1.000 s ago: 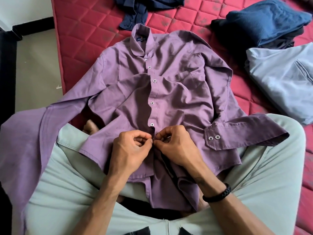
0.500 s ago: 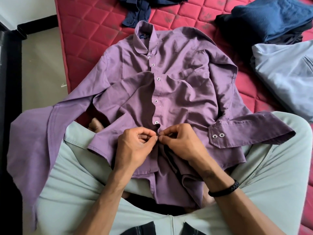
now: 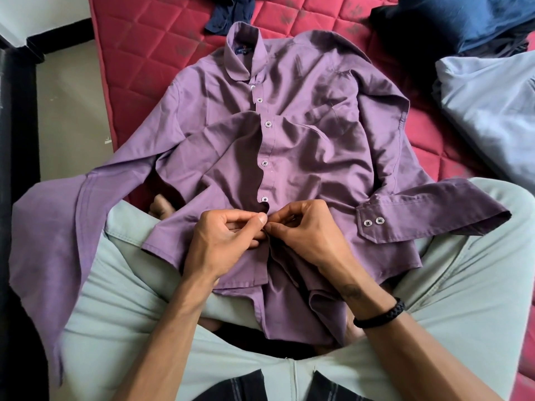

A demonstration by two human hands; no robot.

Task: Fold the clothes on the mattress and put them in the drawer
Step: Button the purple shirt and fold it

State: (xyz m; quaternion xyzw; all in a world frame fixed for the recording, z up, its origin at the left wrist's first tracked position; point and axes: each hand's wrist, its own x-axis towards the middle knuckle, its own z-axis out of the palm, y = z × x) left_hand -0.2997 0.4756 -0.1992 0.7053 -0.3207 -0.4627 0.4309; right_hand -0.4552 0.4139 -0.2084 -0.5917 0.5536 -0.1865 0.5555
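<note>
Both my grips, left hand (image 3: 228,241) & right hand (image 3: 307,235), still pinch purple shirt (image 3: 312,157) placket; nothing's shifted, bottom button still undone, so folding waits.

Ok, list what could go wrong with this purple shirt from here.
1. Both hands, left hand and right hand, pinch the placket of the purple shirt over the lap, where the fabric bunches; the button may go into the wrong hole or slip.
2. The left sleeve hangs past the red mattress edge toward the floor and could drag or pick up dirt.
3. The hem is crumpled, so folding may set creases.
</note>
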